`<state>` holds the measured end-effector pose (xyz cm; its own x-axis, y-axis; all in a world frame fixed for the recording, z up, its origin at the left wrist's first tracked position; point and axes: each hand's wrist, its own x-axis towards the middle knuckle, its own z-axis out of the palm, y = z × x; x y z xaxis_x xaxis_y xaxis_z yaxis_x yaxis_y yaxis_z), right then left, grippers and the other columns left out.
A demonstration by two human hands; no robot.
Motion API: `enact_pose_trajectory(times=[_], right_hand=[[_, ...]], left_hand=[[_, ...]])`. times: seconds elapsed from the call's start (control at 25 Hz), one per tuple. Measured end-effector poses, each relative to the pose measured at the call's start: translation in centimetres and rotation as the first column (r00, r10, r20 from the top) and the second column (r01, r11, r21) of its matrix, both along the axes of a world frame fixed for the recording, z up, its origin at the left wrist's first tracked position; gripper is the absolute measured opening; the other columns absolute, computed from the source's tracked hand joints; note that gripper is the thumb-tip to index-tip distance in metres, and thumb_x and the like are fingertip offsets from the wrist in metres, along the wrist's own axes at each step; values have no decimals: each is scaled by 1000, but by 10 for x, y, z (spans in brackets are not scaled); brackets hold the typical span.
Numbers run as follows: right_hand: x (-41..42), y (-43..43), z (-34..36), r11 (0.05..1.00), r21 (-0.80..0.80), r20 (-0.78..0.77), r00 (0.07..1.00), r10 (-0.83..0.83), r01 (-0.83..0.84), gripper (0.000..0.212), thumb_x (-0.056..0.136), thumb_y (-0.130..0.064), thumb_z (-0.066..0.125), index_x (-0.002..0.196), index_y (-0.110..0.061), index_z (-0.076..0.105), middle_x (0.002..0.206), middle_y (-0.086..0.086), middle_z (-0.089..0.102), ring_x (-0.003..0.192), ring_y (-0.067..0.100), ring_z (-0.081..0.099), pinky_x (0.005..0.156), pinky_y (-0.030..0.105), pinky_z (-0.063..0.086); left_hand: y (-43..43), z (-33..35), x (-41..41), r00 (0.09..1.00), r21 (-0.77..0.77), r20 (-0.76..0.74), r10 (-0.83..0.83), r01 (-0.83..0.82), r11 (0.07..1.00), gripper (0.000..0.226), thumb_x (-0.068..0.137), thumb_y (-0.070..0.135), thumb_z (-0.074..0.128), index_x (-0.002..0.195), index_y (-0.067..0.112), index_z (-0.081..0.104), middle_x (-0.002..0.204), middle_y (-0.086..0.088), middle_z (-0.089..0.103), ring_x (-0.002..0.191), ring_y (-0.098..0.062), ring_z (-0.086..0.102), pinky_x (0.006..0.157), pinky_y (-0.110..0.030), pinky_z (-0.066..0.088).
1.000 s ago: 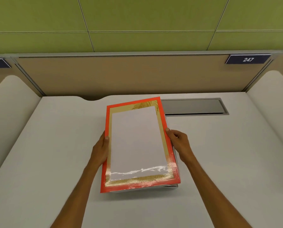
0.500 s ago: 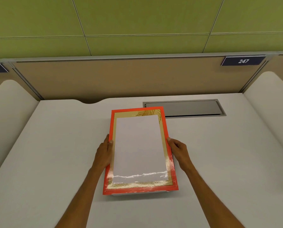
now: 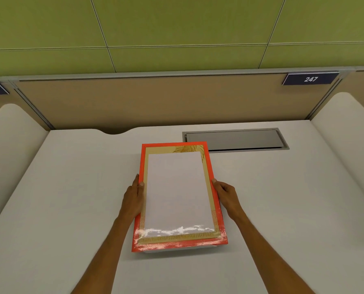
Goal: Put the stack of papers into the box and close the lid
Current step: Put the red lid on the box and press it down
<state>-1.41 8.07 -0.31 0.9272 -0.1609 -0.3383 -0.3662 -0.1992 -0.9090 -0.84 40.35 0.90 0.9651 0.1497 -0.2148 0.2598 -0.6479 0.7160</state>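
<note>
The box (image 3: 177,248) sits at centre frame on the white desk (image 3: 70,209), covered by its lid (image 3: 177,196), which has an orange border, a gold inner frame and a white centre panel. Only a pale strip of the box base shows under the lid's lower edge. The stack of papers is not separately visible. The left hand (image 3: 134,198) grips the lid's left edge, fingers curled along its side; the right hand (image 3: 225,195) grips the right edge likewise. A grey recessed hatch (image 3: 240,140) lies just beyond the lid's upper right corner. A plate reading 247 (image 3: 310,79) sits upper right.
</note>
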Motion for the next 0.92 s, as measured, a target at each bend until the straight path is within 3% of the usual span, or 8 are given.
enact_pose_trajectory(times=[0.08, 0.16, 0.24, 0.32, 0.4, 0.52, 0.64, 0.92], right_hand=[[-1, 1, 1, 1000, -9, -8, 1000, 14, -14, 42, 98, -46, 47, 97, -13, 73, 87, 7, 75, 78, 19, 73, 86, 44, 61], [-1, 5, 3, 993, -112, -19, 999, 42, -44, 45, 100, -47, 42, 123, -15, 64, 116, 8, 71, 104, 25, 69, 100, 47, 53], [2, 11, 5, 926, -370, -11, 997, 79, -77, 60, 101, -51, 34, 150, -17, 36, 152, 9, 43, 139, 29, 44, 117, 49, 33], [4, 22, 11, 809, -583, 107, 980, 169, -75, 68, 100, -55, 28, 157, -19, 19, 163, 3, 22, 151, 24, 21, 122, 44, 17], [6, 34, 14, 712, -698, 199, 935, 295, -76, 70, 99, -56, 25, 158, -20, 12, 165, 0, 16, 153, 19, 13, 123, 38, 12], [11, 52, 12, 587, -802, 172, 899, 403, -110, 70, 100, -56, 23, 158, -18, 11, 166, 0, 11, 154, 15, 7, 125, 32, 6], [14, 60, 8, 510, -845, 89, 896, 435, -163, 74, 100, -58, 23, 158, -16, 6, 167, 0, 3, 154, 14, 1, 124, 29, -1], [12, 62, -6, 464, -847, -27, 893, 449, -258, 77, 99, -59, 25, 158, -15, -1, 167, 1, -2, 154, 15, -2, 123, 28, -3]], left_hand=[[0, 0, 1, 1000, 17, -13, -13, 13, 1000, 57, 104, 41, 27, 156, 19, 19, 146, -14, 51, 128, -34, 54, 107, -46, 43], [0, 1, 0, 998, 120, -62, -27, 34, 992, 62, 102, 47, 25, 157, 19, 18, 146, -15, 50, 127, -34, 55, 104, -48, 46], [-3, 5, -2, 998, 362, -60, -11, 32, 932, 71, 97, 58, 22, 156, 18, 17, 148, -17, 46, 128, -35, 54, 102, -50, 49], [-11, 10, -5, 997, 509, 58, -41, 6, 861, 78, 95, 64, 22, 156, 17, 17, 159, -14, 32, 142, -35, 39, 111, -50, 38], [-21, 11, -5, 976, 534, 146, -161, 59, 844, 82, 93, 67, 18, 157, 16, 11, 165, -7, 16, 152, -29, 19, 121, -44, 20], [-32, 6, -1, 943, 561, 140, -303, 177, 809, 86, 91, 68, 6, 158, 14, 3, 167, -3, 3, 154, -20, 3, 126, -39, 9], [-39, -3, 1, 937, 556, 83, -340, 240, 796, 91, 87, 70, -3, 157, 12, 3, 167, -4, 1, 154, -18, 0, 127, -38, 8], [-43, -16, 2, 943, 522, 67, -326, 245, 817, 97, 84, 73, -6, 157, 10, 8, 166, -6, 7, 154, -20, 4, 126, -39, 11]])
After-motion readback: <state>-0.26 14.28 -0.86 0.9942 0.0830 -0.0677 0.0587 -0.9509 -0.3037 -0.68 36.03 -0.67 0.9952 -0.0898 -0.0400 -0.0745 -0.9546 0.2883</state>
